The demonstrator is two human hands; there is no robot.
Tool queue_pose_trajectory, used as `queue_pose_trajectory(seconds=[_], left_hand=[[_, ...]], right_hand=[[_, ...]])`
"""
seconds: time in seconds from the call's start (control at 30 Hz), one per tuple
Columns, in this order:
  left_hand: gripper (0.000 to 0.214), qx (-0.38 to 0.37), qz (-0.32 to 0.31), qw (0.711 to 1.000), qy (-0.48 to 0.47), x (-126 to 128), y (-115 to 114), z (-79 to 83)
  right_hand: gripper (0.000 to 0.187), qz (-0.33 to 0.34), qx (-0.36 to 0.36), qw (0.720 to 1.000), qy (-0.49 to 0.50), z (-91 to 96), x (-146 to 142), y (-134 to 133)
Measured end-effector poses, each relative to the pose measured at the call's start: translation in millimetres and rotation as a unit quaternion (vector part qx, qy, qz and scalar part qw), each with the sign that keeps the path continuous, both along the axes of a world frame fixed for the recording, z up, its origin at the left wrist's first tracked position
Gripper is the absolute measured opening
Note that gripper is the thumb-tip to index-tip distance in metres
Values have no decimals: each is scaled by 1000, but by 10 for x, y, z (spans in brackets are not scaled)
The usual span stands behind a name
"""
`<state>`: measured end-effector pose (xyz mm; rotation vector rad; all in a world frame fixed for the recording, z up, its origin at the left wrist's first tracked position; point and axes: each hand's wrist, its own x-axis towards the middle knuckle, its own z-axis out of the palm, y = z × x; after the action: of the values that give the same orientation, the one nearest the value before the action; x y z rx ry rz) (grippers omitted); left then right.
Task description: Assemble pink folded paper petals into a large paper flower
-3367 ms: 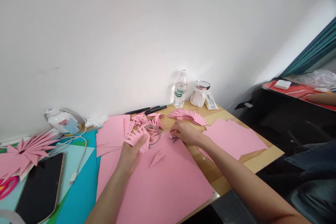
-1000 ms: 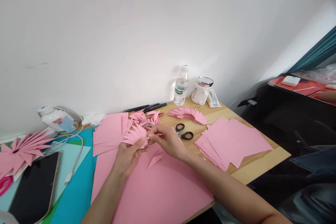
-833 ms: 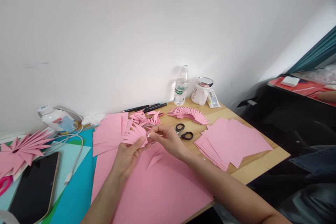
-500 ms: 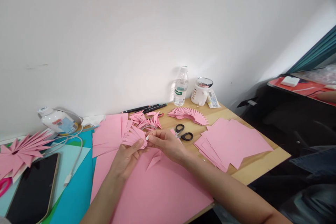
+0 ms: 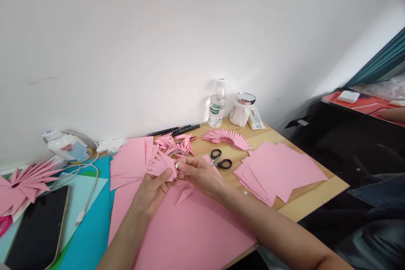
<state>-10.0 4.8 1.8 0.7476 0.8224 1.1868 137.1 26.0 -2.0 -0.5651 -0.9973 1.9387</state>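
My left hand [image 5: 151, 194] is closed around a pink folded-paper fan [image 5: 160, 165], its thumb pressed on the front pleats. At the fan's right edge my right hand [image 5: 201, 177] pinches a small white piece [image 5: 177, 165], too small to identify. The right fingertips are close against the pleats; whether they touch the paper is hard to tell. A loose folded pink piece [image 5: 185, 194] lies just below the hands on a large pink sheet [image 5: 196, 232]. Behind the fingers a clear ring [image 5: 179, 152] shows in part.
Black-handled scissors [image 5: 220, 159] lie right of my hands, before a pleated pink arc [image 5: 226, 138]. Pink sheets [image 5: 281, 168] are stacked at right. A water bottle [image 5: 217, 105] and white mug [image 5: 241, 112] stand by the wall. At left are a phone [image 5: 38, 228] and cable [image 5: 95, 177].
The view has shifted very slightly. Both hands keep the same hold on the fan and the white piece, with hardly any finger movement.
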Motion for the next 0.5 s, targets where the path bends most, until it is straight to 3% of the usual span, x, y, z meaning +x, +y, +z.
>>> queue_pose_trajectory(seconds=[0.13, 0.23, 0.4, 0.5], left_hand=[[13, 6, 22, 1000, 13, 10, -3, 8], [12, 21, 34, 998, 41, 20, -7, 13], [13, 33, 45, 991, 118, 37, -14, 10], [18, 24, 60, 988, 141, 39, -12, 2]], right_hand=[[33, -12, 44, 999, -22, -11, -6, -5], [30, -63, 138, 983, -100, 38, 11, -17], [21, -161, 345, 886, -263, 139, 86, -17], [20, -172, 397, 849, -302, 133, 117, -2]])
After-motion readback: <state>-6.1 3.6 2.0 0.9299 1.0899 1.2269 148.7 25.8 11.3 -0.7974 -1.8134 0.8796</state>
